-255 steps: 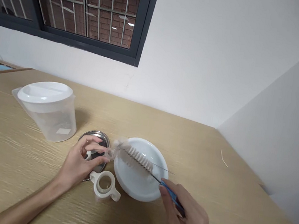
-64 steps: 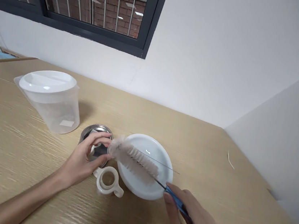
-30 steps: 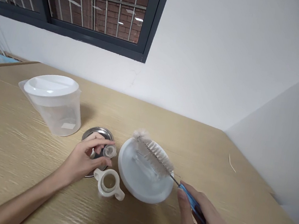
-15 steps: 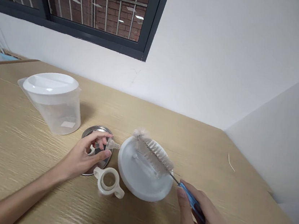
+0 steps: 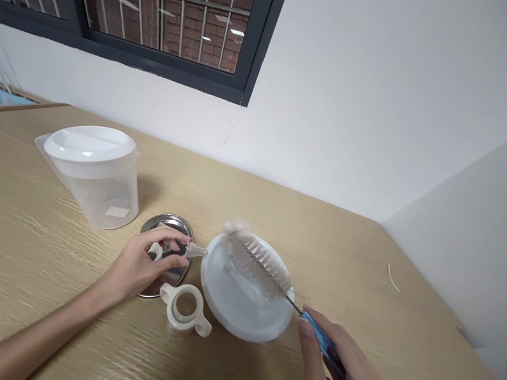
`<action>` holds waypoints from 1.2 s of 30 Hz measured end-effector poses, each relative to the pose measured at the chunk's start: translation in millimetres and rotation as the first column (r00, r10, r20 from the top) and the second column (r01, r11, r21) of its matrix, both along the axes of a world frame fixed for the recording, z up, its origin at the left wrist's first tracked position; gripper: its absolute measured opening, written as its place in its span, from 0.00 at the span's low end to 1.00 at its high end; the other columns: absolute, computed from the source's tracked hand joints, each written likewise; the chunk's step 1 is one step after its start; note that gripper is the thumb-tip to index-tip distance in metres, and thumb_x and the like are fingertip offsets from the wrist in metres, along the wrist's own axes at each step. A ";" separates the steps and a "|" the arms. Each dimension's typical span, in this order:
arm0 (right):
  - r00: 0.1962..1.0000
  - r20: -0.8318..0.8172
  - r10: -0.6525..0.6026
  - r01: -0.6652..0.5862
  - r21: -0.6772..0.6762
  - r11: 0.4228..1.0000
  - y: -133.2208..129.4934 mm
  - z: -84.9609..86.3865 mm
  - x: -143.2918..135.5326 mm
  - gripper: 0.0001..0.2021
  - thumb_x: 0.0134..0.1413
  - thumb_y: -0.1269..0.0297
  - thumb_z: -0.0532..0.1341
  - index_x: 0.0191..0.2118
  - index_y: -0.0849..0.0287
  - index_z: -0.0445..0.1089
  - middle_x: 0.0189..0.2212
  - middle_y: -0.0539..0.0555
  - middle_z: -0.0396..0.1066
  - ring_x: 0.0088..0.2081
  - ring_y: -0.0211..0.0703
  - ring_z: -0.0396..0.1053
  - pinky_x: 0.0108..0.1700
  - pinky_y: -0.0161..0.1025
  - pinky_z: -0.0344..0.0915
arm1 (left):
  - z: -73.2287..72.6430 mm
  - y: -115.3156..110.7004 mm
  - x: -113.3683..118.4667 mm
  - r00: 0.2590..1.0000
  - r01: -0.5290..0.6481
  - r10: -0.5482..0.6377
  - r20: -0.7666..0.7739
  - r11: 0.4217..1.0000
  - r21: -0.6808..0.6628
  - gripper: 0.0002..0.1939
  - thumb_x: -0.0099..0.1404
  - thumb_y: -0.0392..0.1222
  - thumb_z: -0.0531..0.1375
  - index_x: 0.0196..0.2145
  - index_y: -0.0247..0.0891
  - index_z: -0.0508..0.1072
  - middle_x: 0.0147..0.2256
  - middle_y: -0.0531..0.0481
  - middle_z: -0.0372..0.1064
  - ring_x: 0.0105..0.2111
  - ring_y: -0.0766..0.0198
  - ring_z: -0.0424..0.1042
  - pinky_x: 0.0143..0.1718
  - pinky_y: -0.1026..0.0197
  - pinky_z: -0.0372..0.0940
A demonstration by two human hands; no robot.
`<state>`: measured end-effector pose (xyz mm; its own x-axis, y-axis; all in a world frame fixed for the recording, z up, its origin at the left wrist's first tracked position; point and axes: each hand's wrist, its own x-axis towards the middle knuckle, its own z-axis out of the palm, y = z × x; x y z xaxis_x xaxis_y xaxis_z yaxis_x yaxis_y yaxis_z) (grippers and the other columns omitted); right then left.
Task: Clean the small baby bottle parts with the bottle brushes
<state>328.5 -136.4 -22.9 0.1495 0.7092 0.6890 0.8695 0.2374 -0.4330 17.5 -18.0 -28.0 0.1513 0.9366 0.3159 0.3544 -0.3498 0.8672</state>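
In my right hand (image 5: 342, 367) is a bottle brush (image 5: 267, 265), gripped by its blue handle. Its white bristles lie over a white bowl (image 5: 240, 333) that looks to hold water. My left hand (image 5: 152, 261) pinches a small clear bottle nipple (image 5: 195, 250) between thumb and fingers, its narrow ribbed end pointing right at the bowl's left rim. Under that hand is a round steel tray (image 5: 171, 220), and a small pale ring (image 5: 156, 251) on it is partly hidden by the fingers. A baby bottle (image 5: 185, 308) with two cream handles stands open in front of the tray.
A clear plastic pitcher (image 5: 96, 189) with a white lid stands at the back left of the wooden table (image 5: 322, 235). A thin pale strip (image 5: 393, 278) lies on the right. Behind are a white wall (image 5: 338, 102) and a barred window (image 5: 173, 14).
My left fingers have closed in a little around the nipple, which has turned and shifted slightly. The bottle brush has moved only a touch in my right hand.
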 end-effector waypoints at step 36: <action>0.992 -0.062 0.112 -0.116 -0.054 0.992 0.6 -4.0 -5.0 0.09 0.65 0.60 0.60 0.41 0.55 0.76 0.32 0.51 0.79 0.26 0.36 0.75 0.28 0.28 0.70 | 7.8 -10.4 6.5 1.000 -0.029 0.029 -0.002 0.995 -0.091 0.08 0.59 0.47 0.68 0.29 0.42 0.82 0.32 0.50 0.82 0.34 0.58 0.79 0.35 0.62 0.71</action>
<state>323.5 -135.7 -26.9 0.1047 0.7618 0.6393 0.8108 0.3069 -0.4985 24.1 -28.4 -20.3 0.1239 0.9656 0.2287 0.3637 -0.2587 0.8949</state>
